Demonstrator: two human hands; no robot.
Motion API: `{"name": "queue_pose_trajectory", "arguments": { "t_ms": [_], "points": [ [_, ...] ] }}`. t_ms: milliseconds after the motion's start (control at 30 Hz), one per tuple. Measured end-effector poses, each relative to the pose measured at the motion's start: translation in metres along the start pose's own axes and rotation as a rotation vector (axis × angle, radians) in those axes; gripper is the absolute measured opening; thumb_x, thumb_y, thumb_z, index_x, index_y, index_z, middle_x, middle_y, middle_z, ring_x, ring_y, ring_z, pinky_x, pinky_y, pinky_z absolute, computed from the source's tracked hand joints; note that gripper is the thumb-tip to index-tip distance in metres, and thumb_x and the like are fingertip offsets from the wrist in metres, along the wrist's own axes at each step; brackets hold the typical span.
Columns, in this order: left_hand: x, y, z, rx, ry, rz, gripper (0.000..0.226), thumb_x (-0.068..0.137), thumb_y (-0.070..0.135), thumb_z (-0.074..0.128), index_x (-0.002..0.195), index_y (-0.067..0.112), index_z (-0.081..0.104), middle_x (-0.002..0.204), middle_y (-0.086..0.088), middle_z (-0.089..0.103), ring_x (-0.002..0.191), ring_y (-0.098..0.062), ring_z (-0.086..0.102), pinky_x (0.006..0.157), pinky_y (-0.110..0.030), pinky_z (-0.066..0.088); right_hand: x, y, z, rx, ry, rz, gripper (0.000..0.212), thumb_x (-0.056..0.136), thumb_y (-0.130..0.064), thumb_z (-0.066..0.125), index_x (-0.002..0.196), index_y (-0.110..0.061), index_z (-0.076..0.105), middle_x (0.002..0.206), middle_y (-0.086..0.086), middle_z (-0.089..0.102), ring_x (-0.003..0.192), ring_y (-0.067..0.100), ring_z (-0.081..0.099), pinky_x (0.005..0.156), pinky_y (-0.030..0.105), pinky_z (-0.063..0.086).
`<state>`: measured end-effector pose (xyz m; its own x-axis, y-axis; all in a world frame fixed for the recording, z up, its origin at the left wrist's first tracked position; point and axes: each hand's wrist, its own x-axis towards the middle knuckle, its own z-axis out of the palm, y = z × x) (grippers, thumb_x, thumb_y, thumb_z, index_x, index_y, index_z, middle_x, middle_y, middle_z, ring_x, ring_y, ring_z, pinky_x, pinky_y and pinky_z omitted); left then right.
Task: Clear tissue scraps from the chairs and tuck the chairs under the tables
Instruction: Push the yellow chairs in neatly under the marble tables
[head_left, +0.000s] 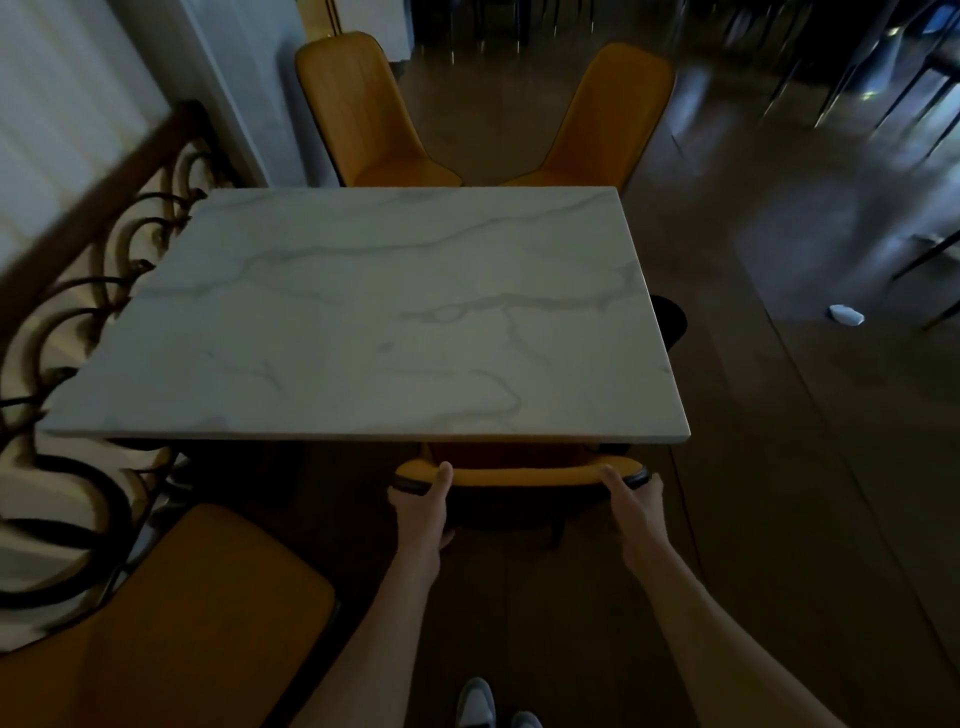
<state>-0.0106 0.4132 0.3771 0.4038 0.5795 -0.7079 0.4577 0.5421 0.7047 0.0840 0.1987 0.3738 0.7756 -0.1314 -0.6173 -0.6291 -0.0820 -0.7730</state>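
Note:
A white marble table (363, 322) fills the middle of the view. At its near edge stands a mustard chair (524, 475), its seat hidden under the tabletop and only the top of its backrest showing. My left hand (423, 501) grips the left end of that backrest. My right hand (631, 493) grips the right end. A second mustard chair (171, 623) stands out from the table at the near left. A white tissue scrap (845, 315) lies on the dark floor at the right.
Two more mustard chairs (363, 109) (605, 114) sit at the table's far side. A wooden railing with black iron scrollwork (78, 291) runs along the left. Dark chair legs (883, 93) stand at the far right. My shoes (475, 704) show at the bottom.

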Motion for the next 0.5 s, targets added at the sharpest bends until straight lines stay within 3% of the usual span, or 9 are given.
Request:
{"name": "queue_pose_trajectory", "arguments": {
  "t_ms": [33, 100, 267, 400, 500],
  "points": [
    [-0.004, 0.000, -0.003, 0.065, -0.007, 0.071, 0.105, 0.084, 0.044, 0.073, 0.159, 0.025, 0.001, 0.161, -0.014, 0.025, 0.142, -0.039, 0.033, 0.110, -0.057, 0.039, -0.002, -0.002, -0.002, -0.100, 0.009, -0.066, 0.085, 0.092, -0.030, 0.067, 0.156, -0.014, 0.012, 0.158, 0.014, 0.030, 0.141, 0.034, 0.034, 0.115, 0.050, 0.032],
    [-0.014, 0.005, -0.006, 0.202, -0.026, 0.250, 0.106, 0.086, 0.048, 0.070, 0.159, 0.022, -0.002, 0.166, -0.009, 0.009, 0.150, -0.035, 0.017, 0.117, -0.051, 0.029, -0.007, -0.006, -0.003, -0.297, 0.019, -0.219, 0.085, 0.093, -0.033, 0.064, 0.157, -0.014, 0.011, 0.163, 0.012, 0.019, 0.148, 0.032, 0.023, 0.114, 0.050, 0.030],
    [-0.045, 0.024, -0.009, 0.488, -0.018, 0.670, 0.109, 0.075, 0.076, 0.053, 0.159, 0.020, 0.010, 0.166, -0.010, 0.009, 0.152, -0.029, 0.012, 0.116, -0.041, 0.024, -0.030, -0.027, 0.000, -0.597, -0.024, -0.535, 0.080, 0.094, -0.046, 0.056, 0.157, -0.022, 0.012, 0.166, 0.005, 0.001, 0.151, 0.033, 0.011, 0.115, 0.061, 0.024],
    [-0.063, 0.036, -0.018, 0.813, 0.043, 0.968, 0.095, 0.083, 0.080, 0.036, 0.159, 0.030, 0.008, 0.168, -0.006, -0.002, 0.154, -0.028, 0.003, 0.118, -0.049, 0.020, -0.054, -0.040, -0.002, -0.720, -0.054, -0.771, 0.083, 0.094, -0.061, 0.043, 0.158, -0.026, 0.002, 0.167, 0.003, -0.005, 0.152, 0.029, 0.001, 0.119, 0.056, 0.007],
    [-0.082, 0.046, -0.027, 0.985, 0.145, 1.117, 0.089, 0.088, 0.078, 0.030, 0.159, 0.032, 0.001, 0.168, -0.003, -0.008, 0.154, -0.025, -0.006, 0.120, -0.044, 0.007, -0.069, -0.047, -0.006, -0.771, -0.057, -0.881, 0.087, 0.088, -0.068, 0.031, 0.157, -0.028, -0.004, 0.166, 0.002, -0.010, 0.152, 0.029, -0.006, 0.119, 0.050, -0.003]
  ]
}}
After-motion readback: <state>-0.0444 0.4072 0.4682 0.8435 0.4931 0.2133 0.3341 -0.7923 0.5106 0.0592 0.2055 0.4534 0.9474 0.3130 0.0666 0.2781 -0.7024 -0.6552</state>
